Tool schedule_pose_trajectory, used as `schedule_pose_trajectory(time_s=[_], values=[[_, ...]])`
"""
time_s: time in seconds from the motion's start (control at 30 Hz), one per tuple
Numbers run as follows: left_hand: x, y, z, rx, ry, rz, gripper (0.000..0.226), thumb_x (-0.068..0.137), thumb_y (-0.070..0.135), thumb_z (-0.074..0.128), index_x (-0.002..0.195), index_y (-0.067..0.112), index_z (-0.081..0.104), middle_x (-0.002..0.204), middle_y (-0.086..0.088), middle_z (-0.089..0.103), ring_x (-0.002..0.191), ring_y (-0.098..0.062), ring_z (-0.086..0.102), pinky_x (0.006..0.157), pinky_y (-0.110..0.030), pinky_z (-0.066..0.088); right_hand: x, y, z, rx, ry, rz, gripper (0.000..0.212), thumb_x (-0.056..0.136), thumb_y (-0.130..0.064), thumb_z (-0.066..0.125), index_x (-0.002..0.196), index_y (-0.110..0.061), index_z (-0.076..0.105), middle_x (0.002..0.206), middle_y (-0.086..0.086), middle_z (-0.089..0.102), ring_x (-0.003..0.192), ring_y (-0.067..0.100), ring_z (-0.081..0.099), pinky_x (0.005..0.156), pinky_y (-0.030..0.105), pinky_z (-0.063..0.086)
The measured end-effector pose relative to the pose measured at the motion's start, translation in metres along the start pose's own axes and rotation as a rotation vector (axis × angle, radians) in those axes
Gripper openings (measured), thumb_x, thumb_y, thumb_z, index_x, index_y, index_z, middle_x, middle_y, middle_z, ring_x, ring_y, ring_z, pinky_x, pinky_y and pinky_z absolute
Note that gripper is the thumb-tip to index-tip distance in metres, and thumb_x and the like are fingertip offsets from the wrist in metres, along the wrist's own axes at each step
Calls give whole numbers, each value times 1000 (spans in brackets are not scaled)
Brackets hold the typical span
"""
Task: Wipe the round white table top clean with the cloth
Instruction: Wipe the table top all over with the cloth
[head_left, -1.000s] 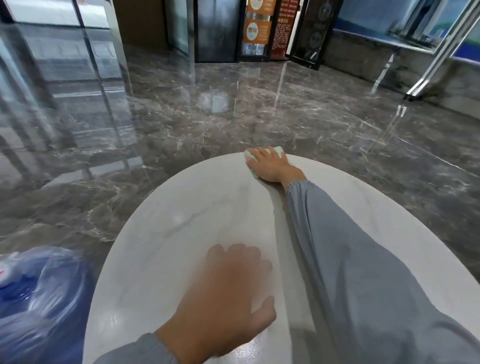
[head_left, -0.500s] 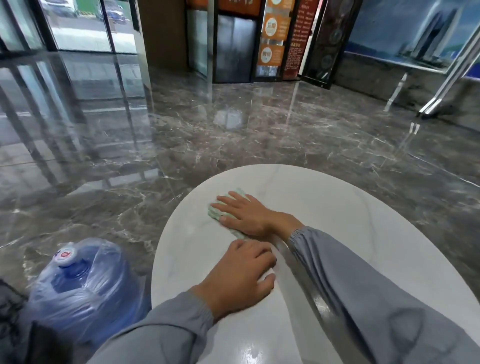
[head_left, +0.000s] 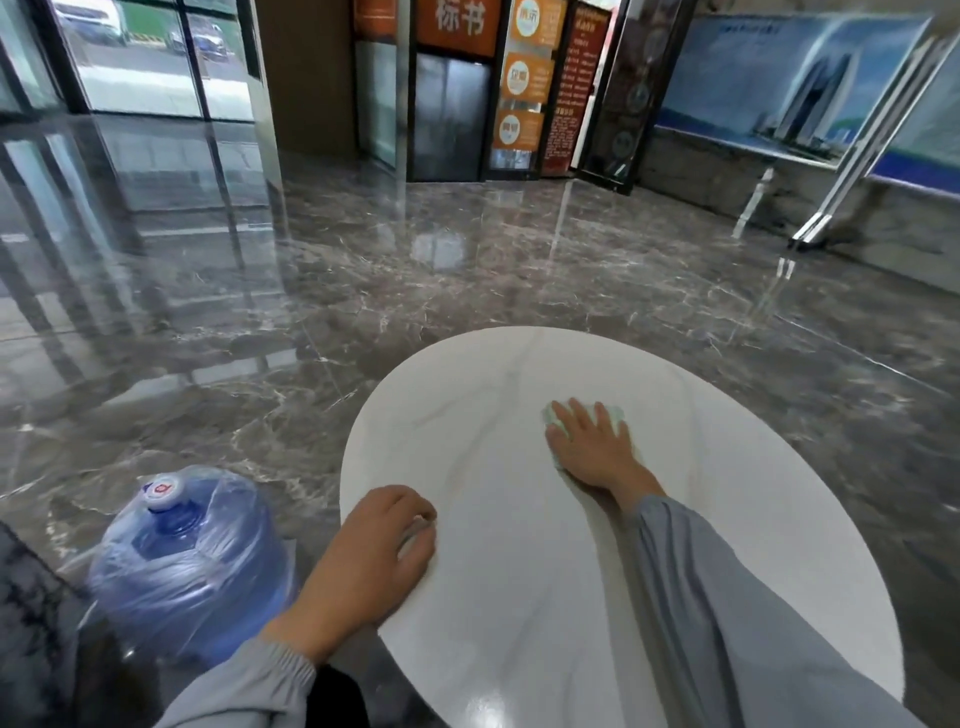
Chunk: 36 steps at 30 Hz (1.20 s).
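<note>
While orange signs (head_left: 457, 23) reading 标书 hang beyond, the right hand (head_left: 592, 447) presses flat, fingers spread, on a pale green cloth (head_left: 615, 414) mid-way across the glossy veined white table top (head_left: 498, 571); the left hand (head_left: 374, 551) curls loosely over its rim beside a plastic-wrapped blue water jug (head_left: 187, 566).

This looks like a commercial building's lobby: a broad polished grey marble floor (head_left: 467, 270) mirrors tall glass entrance panes (head_left: 140, 57) with parked cars outside, orange signboards (head_left: 522, 78) flank a dark doorway, a large skyscraper poster (head_left: 779, 88) lines the wall, and a wrapped water-cooler bottle (head_left: 192, 561) stands on the floor.
</note>
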<state>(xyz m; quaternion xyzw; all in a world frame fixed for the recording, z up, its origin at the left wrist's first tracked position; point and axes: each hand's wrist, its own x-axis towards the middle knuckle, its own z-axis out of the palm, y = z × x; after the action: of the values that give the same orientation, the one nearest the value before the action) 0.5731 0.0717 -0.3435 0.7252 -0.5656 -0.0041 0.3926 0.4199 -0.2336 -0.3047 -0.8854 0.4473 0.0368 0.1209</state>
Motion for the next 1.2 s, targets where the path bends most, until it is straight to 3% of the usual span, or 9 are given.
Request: schedule_pose_trajectory(time_s=[0.07,0.2,0.3,0.43,0.57,0.7,0.93,1.07,1.2], values=[[-5,3,4,-100,133,-71,18,95,33,57,103,22,68,105,12,61,102,-7,58,94,-12,40,-23,-46,16,-62,-25,-186,57,108,-56,16,163,-45,5,173,-14,-4,159,26,-9,125,54,-5],[-14,13,9,-266,391,-262,12,94,22,62,105,27,61,106,12,55,99,-14,60,86,-22,51,-104,-104,46,-133,-50,-475,57,108,-58,14,163,-47,1,172,-15,-7,158,19,-16,125,52,-9],[-22,16,13,-233,413,-270,16,94,29,55,110,29,57,110,11,48,106,-23,55,90,-30,50,-165,-89,51,-132,-35,-576,56,109,-58,15,162,-50,-1,171,-19,-10,156,13,-21,125,45,-13],[-23,19,15,-178,324,-258,15,97,23,57,109,31,53,111,16,45,112,-21,50,98,-31,41,-206,-41,41,-62,-63,-484,54,107,-63,18,159,-58,1,164,-32,-15,151,-2,-27,124,33,-16],[-20,25,16,-109,279,-264,11,102,15,63,107,23,57,110,12,52,111,-18,49,94,-15,30,-160,-1,30,-47,-30,-254,56,106,-64,18,160,-55,6,170,-26,-4,157,7,-13,126,40,-4],[-20,27,15,-110,287,-291,8,103,17,61,108,22,57,110,12,51,111,-18,50,95,-34,43,-99,-18,26,-52,-19,-99,58,107,-60,15,163,-47,4,172,-16,-5,159,20,-11,126,51,-6],[-21,18,18,-137,337,-285,17,103,31,51,113,18,55,114,7,48,112,-17,45,100,-47,46,-145,-116,53,-95,-50,-419,59,107,-60,13,163,-47,0,172,-16,-8,158,19,-18,125,53,-10],[-23,18,16,-139,311,-320,33,103,49,44,117,21,53,126,1,46,124,-18,41,111,-42,36,-215,-83,56,-105,-57,-527,56,107,-63,14,159,-55,-6,168,-25,-17,153,7,-28,125,43,-15],[-21,16,18,-123,301,-328,43,103,52,43,126,17,54,146,-4,41,143,-26,35,121,-46,30,-220,-45,41,-100,-117,-427,55,105,-67,14,156,-61,-7,164,-32,-21,149,-2,-32,126,38,-15]])
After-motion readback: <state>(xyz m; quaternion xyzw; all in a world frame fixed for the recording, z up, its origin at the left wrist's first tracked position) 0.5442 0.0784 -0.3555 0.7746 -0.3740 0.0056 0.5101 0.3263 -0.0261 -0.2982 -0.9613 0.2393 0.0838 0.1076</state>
